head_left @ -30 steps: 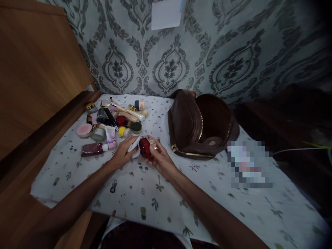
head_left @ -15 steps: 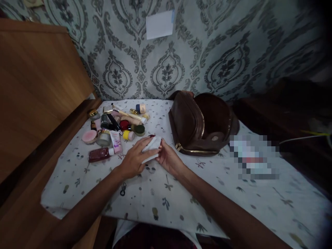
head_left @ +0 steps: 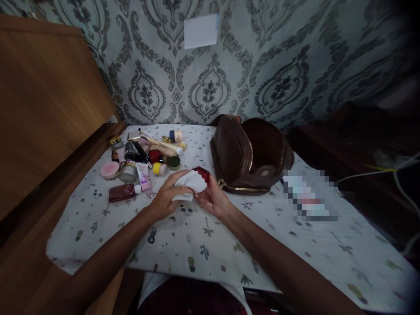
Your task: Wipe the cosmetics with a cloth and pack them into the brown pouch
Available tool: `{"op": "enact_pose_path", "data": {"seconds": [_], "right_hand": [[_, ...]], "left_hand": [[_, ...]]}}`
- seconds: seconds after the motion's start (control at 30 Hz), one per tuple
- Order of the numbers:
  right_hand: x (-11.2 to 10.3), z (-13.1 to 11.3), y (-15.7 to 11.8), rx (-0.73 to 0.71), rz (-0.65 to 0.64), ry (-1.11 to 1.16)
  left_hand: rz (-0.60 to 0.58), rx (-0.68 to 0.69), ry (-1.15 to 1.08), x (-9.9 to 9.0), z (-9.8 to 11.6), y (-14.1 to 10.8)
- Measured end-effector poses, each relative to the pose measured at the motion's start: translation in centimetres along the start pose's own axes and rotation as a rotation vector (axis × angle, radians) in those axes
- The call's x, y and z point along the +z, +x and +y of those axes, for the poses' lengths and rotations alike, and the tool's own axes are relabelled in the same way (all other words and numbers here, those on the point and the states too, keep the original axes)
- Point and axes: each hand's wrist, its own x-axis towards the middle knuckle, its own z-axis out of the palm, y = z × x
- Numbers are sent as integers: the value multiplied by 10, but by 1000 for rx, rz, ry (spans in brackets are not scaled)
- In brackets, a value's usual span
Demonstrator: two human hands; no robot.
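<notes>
My left hand [head_left: 167,199] is closed on a folded white cloth [head_left: 189,181], which it presses against a dark red, faceted item [head_left: 204,174]. From the right side, my right hand [head_left: 215,197] grips that red item, its fingers wrapped around the lower edge. Both hands are just above the table's patterned cover. Up and to the left of them lies a pile of cosmetics, with a pink and white tube [head_left: 143,176], a dark red bottle [head_left: 122,192] and a yellow-banded jar [head_left: 160,169] nearest. An open brown bag [head_left: 231,153] stands beyond my right hand.
The table cover [head_left: 177,249] has a small plant print. At the left rises a wooden cabinet [head_left: 49,87]. A blurred-out item [head_left: 310,197] lies right of the bag, with a pale cable [head_left: 364,173] beyond. Behind is a patterned curtain or wall with a white card [head_left: 201,31].
The red item now shows more above the cloth between my hands. The cloth has shifted slightly left and changed shape. The whole view has moved a little.
</notes>
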Motion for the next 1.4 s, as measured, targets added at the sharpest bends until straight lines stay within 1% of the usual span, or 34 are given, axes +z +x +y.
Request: {"op": "enact_pose_path", "data": {"seconds": [0.07, 0.17, 0.23, 0.27, 0.33, 0.43, 0.57, 0.73, 0.87, 0.93, 1.0, 1.1, 1.23, 1.33, 1.4], "right_hand": [[2, 0, -3, 34, 36, 17], [4, 2, -5, 45, 191, 51], [4, 4, -5, 54, 253, 23], [3, 5, -4, 60, 246, -2], [1, 7, -1, 47, 180, -34], [0, 7, 1, -16, 100, 1], [1, 7, 1, -66, 102, 12], [3, 7, -1, -98, 5, -23], [3, 4, 0, -138, -27, 11], [2, 2, 0, -158, -21, 37], [1, 0, 0, -175, -3, 44], [0, 1, -2, -220, 12, 28], [4, 5, -6, -328, 13, -62], [7, 9, -7, -413, 58, -229], [9, 12, -7, -499, 115, -404]], "left_hand": [[36, -65, -7, -3, 0, 0], [87, -122, 8, -5, -3, 0], [100, -138, 14, -4, -5, 0], [101, -132, 12, -3, -6, 0], [88, -100, 4, 0, -4, -1], [50, -51, 1, 4, -1, -1], [22, 14, 59, 5, 0, 0], [-12, 58, 172, 3, -6, 0], [-43, 98, 204, 6, -3, -1], [-30, 121, 169, 7, -1, -2], [22, 115, 113, 8, 0, -2], [82, 63, 52, 8, -1, -2], [120, -108, 32, 7, -4, -4], [187, -264, 32, 6, -7, -4], [226, -329, 29, 5, -8, -4]]}}
